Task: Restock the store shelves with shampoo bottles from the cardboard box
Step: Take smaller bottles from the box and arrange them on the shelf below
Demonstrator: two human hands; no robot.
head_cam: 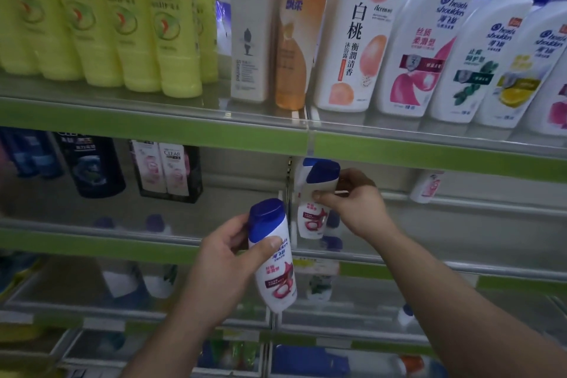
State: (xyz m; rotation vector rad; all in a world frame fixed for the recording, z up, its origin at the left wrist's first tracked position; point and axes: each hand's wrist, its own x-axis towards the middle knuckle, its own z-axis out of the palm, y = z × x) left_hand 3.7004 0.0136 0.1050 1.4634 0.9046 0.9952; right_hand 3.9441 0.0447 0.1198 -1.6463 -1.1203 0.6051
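Left hand is up in front of the shelving, wrapped around the near bottle. The thumb lies across the front just under the cap and the other fingers are curled behind it, a firm grasp. That bottle hangs in the air, clear of every shelf and tilted, with its cap toward the upper left and its base down to the right. It has a white body, a dark blue flip cap and a deep pink picture low on the label.

Over to the right hand, reaching into the middle shelf. It pinches the far bottle, thumb pressed on the front right below the cap and fingers round the back. It's the same look: white, blue cap, pink artwork. The far bottle stands nearly upright just behind the clear front rail, beside the divider. I cannot tell whether its base is touching the shelf. Another blue cap peeks out just behind it.

Further left on that shelf stands a dark bottle. On the top shelf, yellow bottles line the left side.
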